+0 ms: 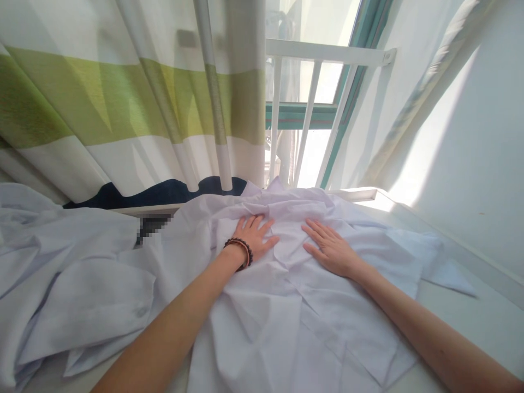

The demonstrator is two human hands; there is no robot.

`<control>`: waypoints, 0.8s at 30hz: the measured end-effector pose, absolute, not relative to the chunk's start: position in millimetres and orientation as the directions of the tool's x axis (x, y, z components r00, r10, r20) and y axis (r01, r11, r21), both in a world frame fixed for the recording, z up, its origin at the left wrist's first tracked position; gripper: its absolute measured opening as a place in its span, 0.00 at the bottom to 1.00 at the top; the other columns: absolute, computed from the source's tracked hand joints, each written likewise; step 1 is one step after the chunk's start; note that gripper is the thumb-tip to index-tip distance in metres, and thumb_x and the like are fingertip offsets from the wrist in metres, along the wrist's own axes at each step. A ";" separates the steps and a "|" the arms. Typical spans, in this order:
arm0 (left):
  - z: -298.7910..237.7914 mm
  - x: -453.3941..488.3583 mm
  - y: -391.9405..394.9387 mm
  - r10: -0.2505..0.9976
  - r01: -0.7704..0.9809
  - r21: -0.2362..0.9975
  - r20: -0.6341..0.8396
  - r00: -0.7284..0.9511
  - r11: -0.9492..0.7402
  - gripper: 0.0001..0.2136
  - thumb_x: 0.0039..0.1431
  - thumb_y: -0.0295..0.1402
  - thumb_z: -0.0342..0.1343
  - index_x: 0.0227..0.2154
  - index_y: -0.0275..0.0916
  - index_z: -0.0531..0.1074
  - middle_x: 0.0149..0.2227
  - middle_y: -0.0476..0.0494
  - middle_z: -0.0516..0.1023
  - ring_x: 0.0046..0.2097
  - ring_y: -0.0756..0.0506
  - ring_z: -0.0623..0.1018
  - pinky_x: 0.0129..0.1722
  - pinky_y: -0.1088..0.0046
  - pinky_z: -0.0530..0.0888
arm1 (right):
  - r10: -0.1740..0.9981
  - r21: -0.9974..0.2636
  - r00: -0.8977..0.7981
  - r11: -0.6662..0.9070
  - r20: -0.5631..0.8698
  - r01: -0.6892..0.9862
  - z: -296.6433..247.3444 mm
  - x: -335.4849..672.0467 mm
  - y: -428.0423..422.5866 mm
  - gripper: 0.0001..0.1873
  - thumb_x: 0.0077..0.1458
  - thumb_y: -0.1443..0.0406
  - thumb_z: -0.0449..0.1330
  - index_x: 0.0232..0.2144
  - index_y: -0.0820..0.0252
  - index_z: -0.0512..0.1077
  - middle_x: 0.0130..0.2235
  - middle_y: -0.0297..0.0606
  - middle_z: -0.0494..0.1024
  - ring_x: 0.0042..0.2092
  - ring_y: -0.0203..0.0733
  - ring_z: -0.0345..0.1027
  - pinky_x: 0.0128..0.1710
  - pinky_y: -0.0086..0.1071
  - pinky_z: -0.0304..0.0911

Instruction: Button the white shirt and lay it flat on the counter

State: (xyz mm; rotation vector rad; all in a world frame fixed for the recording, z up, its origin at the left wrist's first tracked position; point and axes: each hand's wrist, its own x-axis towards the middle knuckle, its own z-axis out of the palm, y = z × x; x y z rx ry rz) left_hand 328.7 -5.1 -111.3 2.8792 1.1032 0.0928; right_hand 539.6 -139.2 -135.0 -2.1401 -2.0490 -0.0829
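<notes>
A crumpled white cloth [286, 316] lies spread over a white surface before me. My left hand [254, 236], with a dark bead bracelet [241, 250] on its wrist, lies flat on the cloth with fingers stretched out. My right hand [329, 248] rests flat on the cloth a little to the right, fingers extended and pointing left. Neither hand grips anything.
More white cloth [69, 273] is bunched at the left. A curtain [135, 103] with green, white and navy bands hangs behind. A window with white bars [311, 103] is straight ahead. A white wall [478, 164] runs along the right, with the white surface [483, 322] below it.
</notes>
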 end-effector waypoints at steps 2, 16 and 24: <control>-113.6 331.4 2.4 0.666 0.661 0.085 0.048 0.744 -0.745 0.29 0.64 0.53 0.39 0.64 0.47 0.56 0.68 0.39 0.54 0.67 0.37 0.54 0.66 0.49 0.46 | 0.982 -0.104 0.065 -0.047 0.175 0.993 -134.8 541.3 -133.1 0.31 0.65 0.53 0.43 0.65 0.59 0.55 0.69 0.38 0.50 0.69 0.47 0.43 0.67 0.48 0.43; -101.7 303.7 -19.5 0.521 0.505 0.129 0.178 0.835 -0.853 0.22 0.63 0.36 0.47 0.60 0.38 0.62 0.62 0.41 0.65 0.63 0.44 0.63 0.65 0.65 0.56 | 0.915 -0.312 0.090 0.040 0.393 0.949 -118.8 530.1 -143.7 0.20 0.62 0.57 0.51 0.52 0.60 0.68 0.58 0.47 0.69 0.60 0.51 0.61 0.59 0.47 0.56; -120.8 299.9 -30.6 0.546 0.541 0.068 0.091 0.833 -0.838 0.26 0.66 0.38 0.40 0.64 0.33 0.56 0.67 0.37 0.56 0.68 0.39 0.54 0.66 0.53 0.50 | 0.904 -0.445 -0.114 0.308 0.411 0.841 -105.2 458.1 -189.4 0.15 0.63 0.61 0.54 0.50 0.57 0.69 0.46 0.42 0.75 0.48 0.45 0.68 0.50 0.40 0.63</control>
